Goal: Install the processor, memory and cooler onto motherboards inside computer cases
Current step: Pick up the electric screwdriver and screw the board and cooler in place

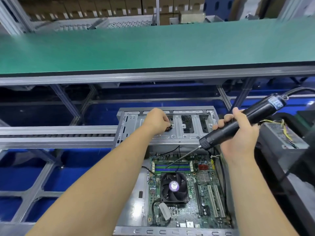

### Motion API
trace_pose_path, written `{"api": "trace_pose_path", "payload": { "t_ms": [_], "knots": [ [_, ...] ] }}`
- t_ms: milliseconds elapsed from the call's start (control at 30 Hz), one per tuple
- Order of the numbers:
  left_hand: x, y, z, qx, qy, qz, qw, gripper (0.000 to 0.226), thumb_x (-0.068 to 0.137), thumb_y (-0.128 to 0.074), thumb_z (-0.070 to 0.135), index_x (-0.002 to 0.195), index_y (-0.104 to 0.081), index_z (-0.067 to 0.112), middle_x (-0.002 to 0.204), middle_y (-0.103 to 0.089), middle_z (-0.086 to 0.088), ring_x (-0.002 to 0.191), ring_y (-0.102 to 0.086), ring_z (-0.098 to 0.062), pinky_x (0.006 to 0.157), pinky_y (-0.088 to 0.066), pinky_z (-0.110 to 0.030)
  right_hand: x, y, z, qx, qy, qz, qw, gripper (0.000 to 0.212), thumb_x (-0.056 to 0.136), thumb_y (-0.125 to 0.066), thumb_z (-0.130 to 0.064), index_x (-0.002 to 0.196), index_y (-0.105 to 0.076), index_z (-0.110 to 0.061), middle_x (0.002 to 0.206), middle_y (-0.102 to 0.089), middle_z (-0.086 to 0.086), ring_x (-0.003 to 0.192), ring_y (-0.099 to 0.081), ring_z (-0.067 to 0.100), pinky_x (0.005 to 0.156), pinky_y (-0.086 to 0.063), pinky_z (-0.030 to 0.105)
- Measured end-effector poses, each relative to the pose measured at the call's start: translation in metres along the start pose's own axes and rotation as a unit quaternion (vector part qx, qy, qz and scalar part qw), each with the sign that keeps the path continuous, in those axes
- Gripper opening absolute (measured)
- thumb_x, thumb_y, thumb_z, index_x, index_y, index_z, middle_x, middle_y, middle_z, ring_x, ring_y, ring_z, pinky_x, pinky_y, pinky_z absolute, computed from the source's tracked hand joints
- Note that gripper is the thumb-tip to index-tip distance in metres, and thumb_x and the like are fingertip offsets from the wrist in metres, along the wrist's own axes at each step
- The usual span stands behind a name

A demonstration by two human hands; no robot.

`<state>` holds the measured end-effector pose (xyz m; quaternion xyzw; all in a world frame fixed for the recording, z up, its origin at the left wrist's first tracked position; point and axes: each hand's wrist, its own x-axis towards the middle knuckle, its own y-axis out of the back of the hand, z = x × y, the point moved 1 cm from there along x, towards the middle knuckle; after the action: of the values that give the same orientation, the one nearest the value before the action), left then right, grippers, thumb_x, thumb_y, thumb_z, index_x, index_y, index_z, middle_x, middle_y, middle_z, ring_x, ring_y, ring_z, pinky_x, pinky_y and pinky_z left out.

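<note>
Nearest the camera, an open computer case [133, 210] lies flat, motherboard [204, 193] exposed. Cooler [174, 187] with black fan sits mid-board; memory slots [172, 167] lie just beyond it, green and blue. Right hand [238, 135] grips a black electric screwdriver [242, 123], fingers wrapped round the barrel, bit angled down toward the memory slots. Left hand [157, 120] reaches farther, fingers curled, pinching a small dark part [169, 128] at the drive cage [180, 128]. Beyond: conveyor rail [56, 135], then a green tabletop [153, 46], cardboard boxes [102, 7] behind.
</note>
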<state>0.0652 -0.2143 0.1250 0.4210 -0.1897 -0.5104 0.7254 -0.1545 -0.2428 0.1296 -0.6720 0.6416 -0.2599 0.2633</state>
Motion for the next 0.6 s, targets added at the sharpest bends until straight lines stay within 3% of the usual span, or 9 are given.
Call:
{"api": "trace_pose_path", "payload": {
  "t_ms": [167,300,400,533,600],
  "knots": [
    [-0.006,0.002,0.001,-0.055,0.011,0.031,0.998,0.008,0.089,-0.072,0.014,0.086,-0.077,0.009,0.068,-0.064,0.003,0.06,-0.056,-0.009,0.051,-0.044,-0.017,0.0,0.005,-0.001,0.003,-0.007,0.002,1.0,0.017,0.094,-0.064,-0.012,0.092,-0.048,-0.016,0.071,-0.051,0.004,0.058,-0.05,0.02,0.061,-0.047,0.035],
    [-0.007,-0.001,-0.002,-0.105,0.024,0.044,0.993,0.015,0.091,-0.07,0.013,0.077,-0.072,0.011,0.07,-0.063,-0.001,0.064,-0.056,-0.013,0.061,-0.048,-0.024,0.002,0.009,-0.003,0.003,-0.007,0.01,1.0,0.022,0.094,-0.064,-0.014,0.101,-0.043,-0.013,0.074,-0.05,0.004,0.059,-0.049,0.021,0.063,-0.046,0.036],
    [-0.006,-0.003,-0.007,-0.113,0.018,0.067,0.991,0.023,0.094,-0.066,0.011,0.071,-0.067,0.014,0.072,-0.064,-0.003,0.059,-0.055,-0.013,0.058,-0.046,-0.024,0.002,0.009,-0.003,0.004,-0.004,0.011,1.0,0.021,0.094,-0.064,-0.014,0.1,-0.043,-0.014,0.073,-0.05,0.004,0.059,-0.05,0.02,0.062,-0.046,0.035],
    [-0.004,-0.007,-0.014,-0.102,0.011,0.036,0.994,0.013,0.097,-0.059,0.008,0.099,-0.071,0.012,0.09,-0.067,-0.005,0.082,-0.062,-0.019,0.072,-0.05,-0.028,0.001,0.007,-0.003,0.005,-0.002,0.009,1.0,0.018,0.095,-0.063,-0.013,0.098,-0.045,-0.015,0.072,-0.05,0.003,0.059,-0.05,0.02,0.062,-0.047,0.035],
    [-0.002,-0.009,-0.018,-0.083,-0.002,0.042,0.996,0.016,0.097,-0.059,0.009,0.103,-0.074,0.013,0.089,-0.065,0.0,0.081,-0.061,-0.014,0.071,-0.047,-0.021,0.0,0.007,-0.003,0.004,0.0,0.007,1.0,0.018,0.095,-0.062,-0.013,0.098,-0.045,-0.015,0.072,-0.051,0.003,0.059,-0.05,0.02,0.062,-0.048,0.034]
  ]
}}
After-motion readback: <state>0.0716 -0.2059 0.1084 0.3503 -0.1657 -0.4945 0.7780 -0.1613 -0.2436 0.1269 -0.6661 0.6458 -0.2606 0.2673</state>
